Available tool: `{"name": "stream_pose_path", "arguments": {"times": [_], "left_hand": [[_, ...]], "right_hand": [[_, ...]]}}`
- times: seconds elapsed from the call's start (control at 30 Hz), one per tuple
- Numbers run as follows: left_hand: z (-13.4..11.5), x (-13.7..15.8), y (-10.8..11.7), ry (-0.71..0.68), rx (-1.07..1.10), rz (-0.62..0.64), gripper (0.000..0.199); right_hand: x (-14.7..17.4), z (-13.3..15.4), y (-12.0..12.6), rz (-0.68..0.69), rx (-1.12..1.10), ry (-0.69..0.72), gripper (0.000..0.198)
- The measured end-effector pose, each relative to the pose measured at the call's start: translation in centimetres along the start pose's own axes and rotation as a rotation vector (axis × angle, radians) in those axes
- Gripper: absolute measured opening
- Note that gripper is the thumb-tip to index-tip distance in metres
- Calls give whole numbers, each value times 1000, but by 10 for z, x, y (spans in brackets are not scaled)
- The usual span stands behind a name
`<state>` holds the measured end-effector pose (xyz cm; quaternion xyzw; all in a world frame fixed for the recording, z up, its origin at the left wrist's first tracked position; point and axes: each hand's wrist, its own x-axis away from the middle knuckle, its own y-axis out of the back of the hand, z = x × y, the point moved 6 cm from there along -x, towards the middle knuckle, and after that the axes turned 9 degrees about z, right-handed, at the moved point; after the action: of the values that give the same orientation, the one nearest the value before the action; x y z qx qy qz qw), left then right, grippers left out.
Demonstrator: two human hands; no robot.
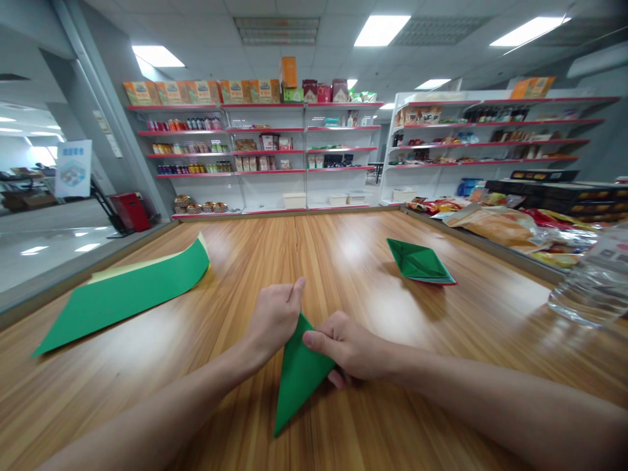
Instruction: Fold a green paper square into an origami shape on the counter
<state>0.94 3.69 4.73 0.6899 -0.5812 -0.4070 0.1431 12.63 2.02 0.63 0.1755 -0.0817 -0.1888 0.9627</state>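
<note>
Bare forearms flank a folded green paper triangle over the wood-grain surface, long point cameraward; left hand closed on its far tip, right hand pinching its right side.

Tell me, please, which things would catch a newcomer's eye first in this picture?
Probably the pointed green paper first, held by the left hand and the right hand, low in the centre. Next, the curling green sheet on the left of the wooden table, and the folded green piece on its right.
</note>
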Motion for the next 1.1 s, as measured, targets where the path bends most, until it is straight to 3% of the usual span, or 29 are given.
{"name": "stream_pose_path", "arguments": {"times": [0.2,0.33,0.6,0.77,0.87,0.97,1.1], "left_hand": [[5,1,7,52,11,-77,53],[10,-1,9,102,140,-86,56],[16,3,-23,296,865,237,58],[20,11,-13,321,670,-16,56],[22,11,-8,332,610,-76,56],[25,7,-11,318,720,-32,55],[15,7,-23,185,986,148,48]], "right_hand": [[1,-2,0,0,-70,-48,47],[3,5,2,-35,-112,62,46],[5,1,16,-134,-158,118,44],[1,2,6,-115,-89,100,43],[0,3,-1,-127,-68,61,35],[2,2,3,-213,-65,32,31],[9,-2,28,-473,-39,60,35]]}}
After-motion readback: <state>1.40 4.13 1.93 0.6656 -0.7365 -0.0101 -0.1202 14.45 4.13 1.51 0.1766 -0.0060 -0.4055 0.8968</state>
